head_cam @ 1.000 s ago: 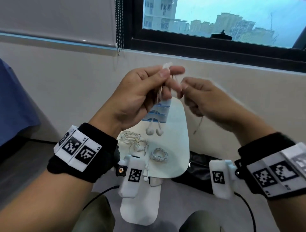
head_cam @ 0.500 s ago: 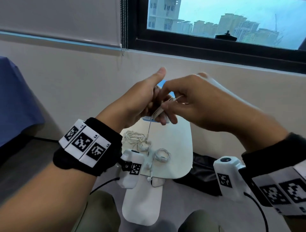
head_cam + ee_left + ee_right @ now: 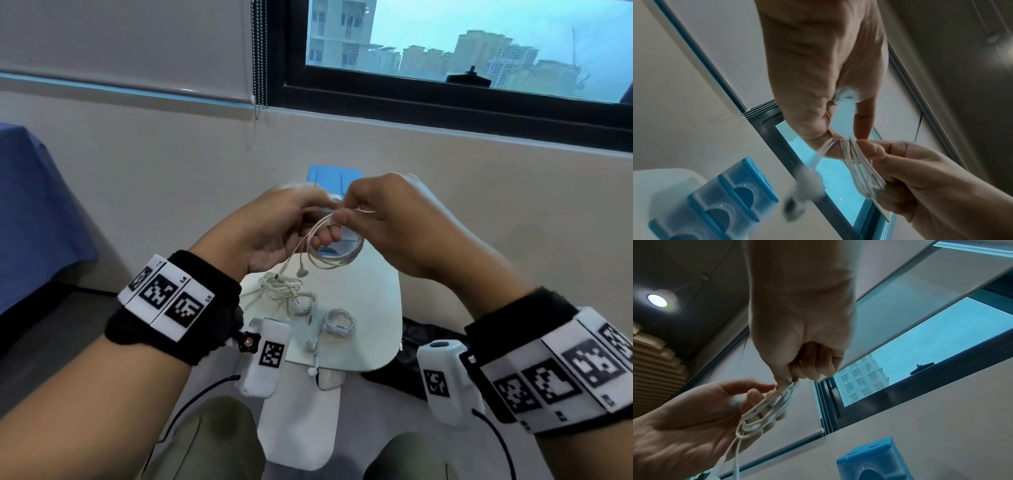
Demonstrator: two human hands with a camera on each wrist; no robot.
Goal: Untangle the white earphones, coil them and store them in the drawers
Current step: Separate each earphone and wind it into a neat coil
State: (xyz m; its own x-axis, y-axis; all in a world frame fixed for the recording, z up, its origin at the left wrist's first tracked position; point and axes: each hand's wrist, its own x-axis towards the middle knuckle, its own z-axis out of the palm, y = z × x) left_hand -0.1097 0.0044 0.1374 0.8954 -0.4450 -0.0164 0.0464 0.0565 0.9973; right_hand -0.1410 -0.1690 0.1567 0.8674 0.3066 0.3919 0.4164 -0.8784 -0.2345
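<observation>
I hold a white earphone cable (image 3: 334,265) above the table in both hands. It is looped in several turns round the fingers of my left hand (image 3: 322,226), as the right wrist view shows on the coil (image 3: 764,410). My right hand (image 3: 342,212) pinches the strands at the top of the loops (image 3: 859,165). Its two earbuds (image 3: 301,272) hang below the left hand. The blue drawers (image 3: 334,178) stand behind my hands at the table's far edge, mostly hidden.
On the small white table (image 3: 376,308) lie a tangled white earphone set (image 3: 284,291), a coiled set (image 3: 339,323) and a loose earphone (image 3: 313,356) near the front edge. A black bag (image 3: 421,339) sits on the floor to the right. The wall is close behind.
Both hands have come down and closer together. The cable, which hung straight from my raised fingers, is now wound into loops round my left fingers, and my right hand has moved over them.
</observation>
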